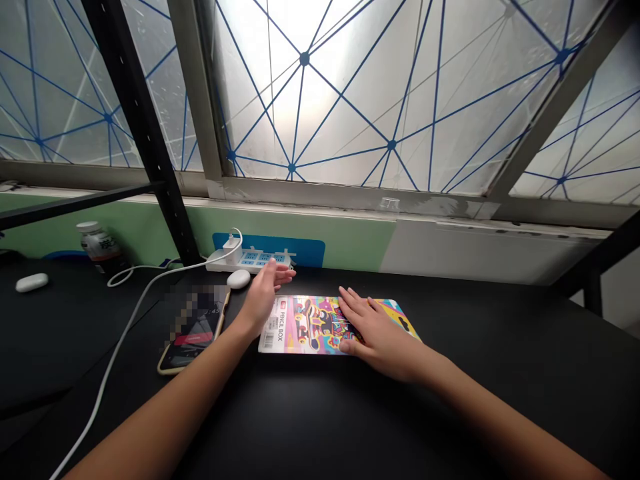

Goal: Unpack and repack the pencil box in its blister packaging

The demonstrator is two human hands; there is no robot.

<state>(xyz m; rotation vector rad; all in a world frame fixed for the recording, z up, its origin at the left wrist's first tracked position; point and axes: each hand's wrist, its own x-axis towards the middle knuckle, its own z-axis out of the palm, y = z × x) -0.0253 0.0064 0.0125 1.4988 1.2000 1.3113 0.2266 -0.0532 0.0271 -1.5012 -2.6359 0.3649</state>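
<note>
A flat, brightly printed pencil box (305, 323) lies on the black table (450, 373) in front of me. My right hand (373, 330) rests flat on its right half, fingers stretched out. My left hand (265, 293) is open at the box's left end, fingers pointing toward the wall, palm turned inward against the box's edge.
A phone (193, 333) lies just left of the box. Behind it are a white power strip (250, 260) with a charger and a white cable (120, 333) trailing forward, and a small white case (239, 279). A bottle (100, 247) and another white case (31, 282) sit far left.
</note>
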